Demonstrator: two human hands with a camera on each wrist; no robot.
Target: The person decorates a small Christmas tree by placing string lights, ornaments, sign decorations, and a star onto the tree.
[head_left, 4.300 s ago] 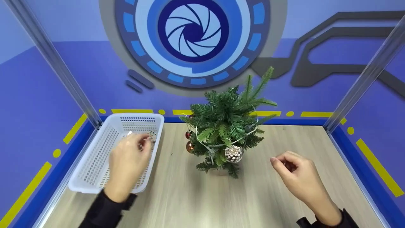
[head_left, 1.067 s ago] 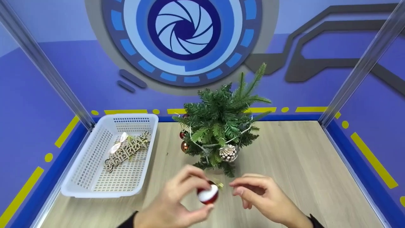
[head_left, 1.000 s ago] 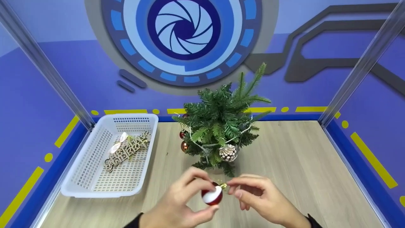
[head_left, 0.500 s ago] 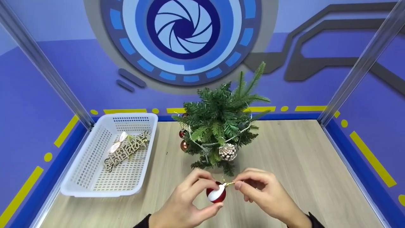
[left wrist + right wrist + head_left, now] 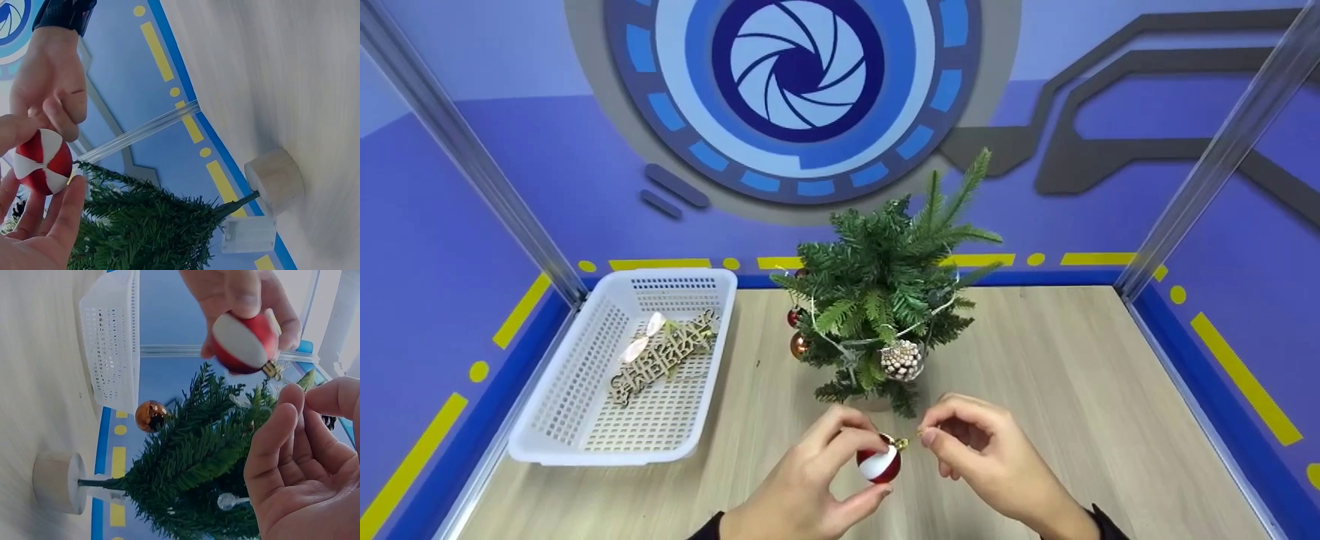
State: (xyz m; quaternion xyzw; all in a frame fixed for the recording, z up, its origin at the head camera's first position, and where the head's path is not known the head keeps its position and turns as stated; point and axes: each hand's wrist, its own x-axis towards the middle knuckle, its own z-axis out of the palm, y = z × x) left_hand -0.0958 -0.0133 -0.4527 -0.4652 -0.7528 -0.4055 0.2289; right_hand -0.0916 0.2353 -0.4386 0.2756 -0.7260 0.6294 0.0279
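Observation:
In front of the tree, my left hand [image 5: 817, 476] holds a red-and-white striped bauble [image 5: 879, 468] between thumb and fingers. Its gold cap [image 5: 271, 370] points toward my right hand [image 5: 990, 461]. The right thumb and index fingertips pinch the bauble's thin gold hanging string, just beyond the cap. Both hands are above the tabletop. The small green Christmas tree [image 5: 877, 277] stands behind them, with a frosted pine cone [image 5: 901, 360] on its front and a copper bauble [image 5: 799, 345] on its left side.
A white perforated basket [image 5: 607, 459] stands at the left, holding a wooden lettered sign [image 5: 660, 364] and a pale bow-like piece [image 5: 645, 337]. The tree has a round wooden base [image 5: 275, 177], with a clear box [image 5: 248, 233] near it. Patterned panels enclose the table.
My left hand has come from the basket to the front of the tree with the striped bauble. My right hand has moved left to meet it and now pinches the string.

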